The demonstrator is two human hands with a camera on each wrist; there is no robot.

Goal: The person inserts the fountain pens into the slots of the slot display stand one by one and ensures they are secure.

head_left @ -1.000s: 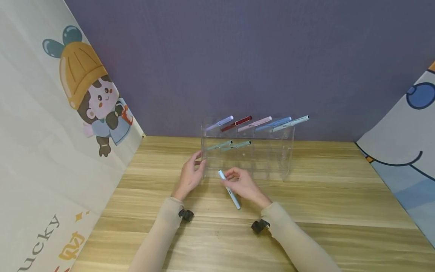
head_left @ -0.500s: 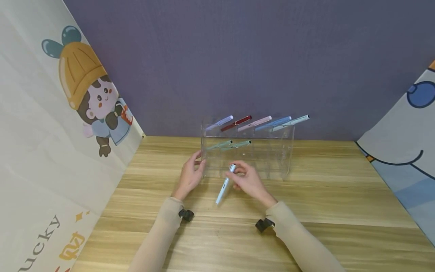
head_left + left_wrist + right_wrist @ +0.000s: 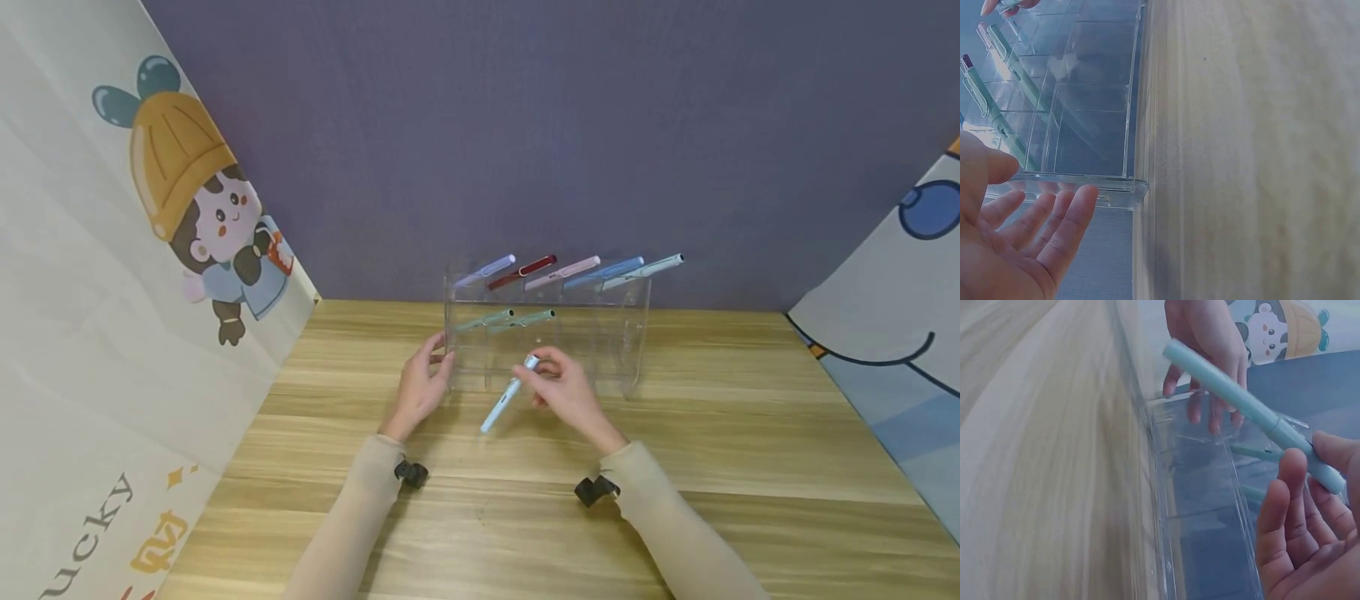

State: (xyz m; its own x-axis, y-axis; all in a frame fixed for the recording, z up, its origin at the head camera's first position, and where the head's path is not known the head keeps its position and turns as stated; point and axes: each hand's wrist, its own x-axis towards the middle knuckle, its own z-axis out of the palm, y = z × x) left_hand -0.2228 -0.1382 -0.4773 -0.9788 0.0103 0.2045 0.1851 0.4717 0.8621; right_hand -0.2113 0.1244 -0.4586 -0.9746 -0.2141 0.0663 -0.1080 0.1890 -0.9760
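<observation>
My right hand (image 3: 567, 393) pinches a pale blue pen (image 3: 501, 407) near its clip end, in front of a clear plastic pen rack (image 3: 634, 350). The pen slants, its free end pointing down toward me in the head view. In the right wrist view the thumb and fingers meet on the pen (image 3: 1222, 385). My left hand (image 3: 420, 387) rests against the rack's left side, fingers fairly straight along the side wall (image 3: 1119, 192). Two green pens (image 3: 997, 119) lean in the rack's second row. Lilac, dark red (image 3: 522, 273), pink, blue and pale aqua pens lean in the top row.
The rack stands on a wood-grain table (image 3: 712, 442), near the purple-grey back wall (image 3: 540, 125). A white panel with a cartoon figure (image 3: 217, 208) rises on the left, and another printed panel (image 3: 885, 333) on the right. Both wrists carry small black cameras.
The right hand has turned the pen, so its clip end now points up and right, and has shifted slightly right and closer to the rack. The left hand stays in place.
</observation>
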